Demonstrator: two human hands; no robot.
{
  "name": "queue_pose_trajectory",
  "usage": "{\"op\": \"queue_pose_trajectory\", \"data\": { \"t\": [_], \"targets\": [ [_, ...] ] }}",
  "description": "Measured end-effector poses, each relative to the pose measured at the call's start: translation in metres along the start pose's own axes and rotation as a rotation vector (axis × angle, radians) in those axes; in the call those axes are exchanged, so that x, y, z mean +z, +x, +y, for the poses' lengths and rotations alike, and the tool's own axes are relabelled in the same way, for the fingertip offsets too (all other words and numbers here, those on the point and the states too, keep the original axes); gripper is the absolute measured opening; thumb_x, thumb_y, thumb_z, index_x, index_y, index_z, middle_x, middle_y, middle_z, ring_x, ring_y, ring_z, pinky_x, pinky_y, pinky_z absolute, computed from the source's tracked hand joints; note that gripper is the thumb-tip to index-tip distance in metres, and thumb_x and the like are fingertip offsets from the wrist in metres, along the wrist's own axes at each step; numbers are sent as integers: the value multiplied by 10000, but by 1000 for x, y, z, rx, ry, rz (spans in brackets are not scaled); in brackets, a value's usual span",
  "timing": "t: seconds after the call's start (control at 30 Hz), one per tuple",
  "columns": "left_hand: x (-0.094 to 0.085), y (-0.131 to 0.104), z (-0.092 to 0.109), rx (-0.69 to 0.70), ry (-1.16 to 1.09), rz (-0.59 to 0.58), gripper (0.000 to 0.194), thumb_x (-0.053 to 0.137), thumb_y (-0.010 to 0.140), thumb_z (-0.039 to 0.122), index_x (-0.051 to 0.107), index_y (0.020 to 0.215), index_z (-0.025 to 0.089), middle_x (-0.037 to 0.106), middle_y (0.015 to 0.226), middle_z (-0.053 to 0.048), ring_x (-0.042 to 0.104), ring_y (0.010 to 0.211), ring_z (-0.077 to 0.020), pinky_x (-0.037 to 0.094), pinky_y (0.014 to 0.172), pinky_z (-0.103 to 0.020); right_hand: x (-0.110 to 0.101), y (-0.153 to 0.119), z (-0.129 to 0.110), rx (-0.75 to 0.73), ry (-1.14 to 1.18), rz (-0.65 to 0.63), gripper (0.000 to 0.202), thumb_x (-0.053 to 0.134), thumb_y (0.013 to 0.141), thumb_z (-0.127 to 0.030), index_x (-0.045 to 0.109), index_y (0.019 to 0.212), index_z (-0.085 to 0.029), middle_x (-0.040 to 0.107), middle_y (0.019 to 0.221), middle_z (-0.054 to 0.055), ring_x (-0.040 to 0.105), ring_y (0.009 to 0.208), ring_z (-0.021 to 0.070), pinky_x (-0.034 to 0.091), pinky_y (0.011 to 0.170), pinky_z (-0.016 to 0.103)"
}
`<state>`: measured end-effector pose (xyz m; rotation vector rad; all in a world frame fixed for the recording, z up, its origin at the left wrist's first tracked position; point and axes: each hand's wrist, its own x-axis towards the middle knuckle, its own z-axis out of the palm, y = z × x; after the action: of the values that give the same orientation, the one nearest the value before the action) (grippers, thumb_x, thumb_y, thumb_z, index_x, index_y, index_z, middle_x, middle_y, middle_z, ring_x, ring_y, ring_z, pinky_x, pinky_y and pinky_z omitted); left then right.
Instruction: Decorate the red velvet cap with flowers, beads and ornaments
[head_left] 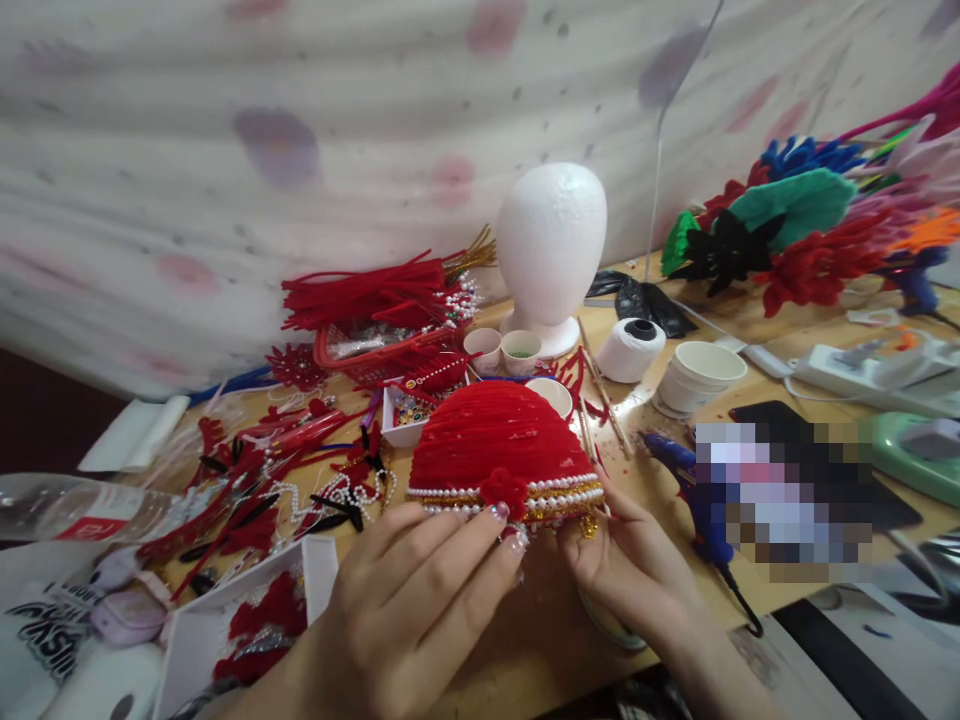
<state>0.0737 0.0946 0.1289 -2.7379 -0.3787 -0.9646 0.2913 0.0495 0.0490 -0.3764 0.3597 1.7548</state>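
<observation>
A dome-shaped red cap (499, 440) is raised in front of me, its ribbed fabric trimmed along the lower edge with white pearl beads and gold braid. On the front of that trim sits a small red flower (505, 492). My left hand (431, 590) lies across the lower front edge, fingertips against the trim by the flower; its thumb is hidden. With thumb and fingers, my right hand (626, 555) grips the cap's right edge, where a small gold ornament (589, 525) hangs.
A white foam head (553, 250) stands behind the cap. At right are a blue glue gun (694, 490), a cream cup (701, 375), a thread cone (632, 348) and a blurred phone (892, 500). On the left lie a basket of red stems (360, 295), a white box (322, 570) and a bottle (75, 508).
</observation>
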Motion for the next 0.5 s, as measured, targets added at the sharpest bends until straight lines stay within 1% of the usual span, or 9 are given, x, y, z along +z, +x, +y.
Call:
{"op": "queue_pose_trajectory", "data": {
  "t": [0.1, 0.2, 0.27, 0.37, 0.5],
  "targets": [
    [2, -2, 8, -49, 37, 25, 233, 635, 855, 61, 695, 1067, 136, 752, 963, -51, 640, 980, -166, 477, 890, -334, 0, 0, 0, 6, -8, -42, 254, 512, 955, -87, 631, 1167, -162, 769, 867, 41, 741, 798, 130, 596, 724, 222],
    [2, -5, 16, -87, 73, 19, 223, 593, 886, 72, 701, 1064, 154, 748, 952, -53, 640, 983, -173, 479, 871, -342, -1, 1, -1, 16, -12, -36, 260, 508, 959, -93, 636, 1176, -158, 766, 848, 44, 740, 829, 140, 595, 736, 226],
    [2, -7, 19, -109, 93, 31, 231, 576, 894, 72, 705, 1061, 165, 744, 952, -52, 636, 989, -175, 472, 886, -350, -1, 1, -2, 20, -21, -32, 260, 494, 969, -105, 642, 1176, -160, 763, 817, 40, 741, 822, 146, 598, 730, 235],
    [0, -8, 20, -123, 110, 48, 233, 587, 889, 73, 711, 1054, 179, 739, 926, -41, 636, 968, -168, 462, 896, -349, 1, 1, -3, 24, -23, -3, 281, 445, 992, -124, 632, 1199, -154, 764, 829, 50, 740, 794, 146, 599, 712, 236],
    [1, -3, 16, -127, 98, 55, 213, 623, 883, 103, 706, 1060, 187, 736, 925, -43, 641, 947, -159, 465, 889, -345, 3, 1, -4, 36, -6, 25, 325, 399, 999, -108, 600, 1250, -154, 766, 871, 51, 736, 776, 132, 596, 707, 222]
  ]
}}
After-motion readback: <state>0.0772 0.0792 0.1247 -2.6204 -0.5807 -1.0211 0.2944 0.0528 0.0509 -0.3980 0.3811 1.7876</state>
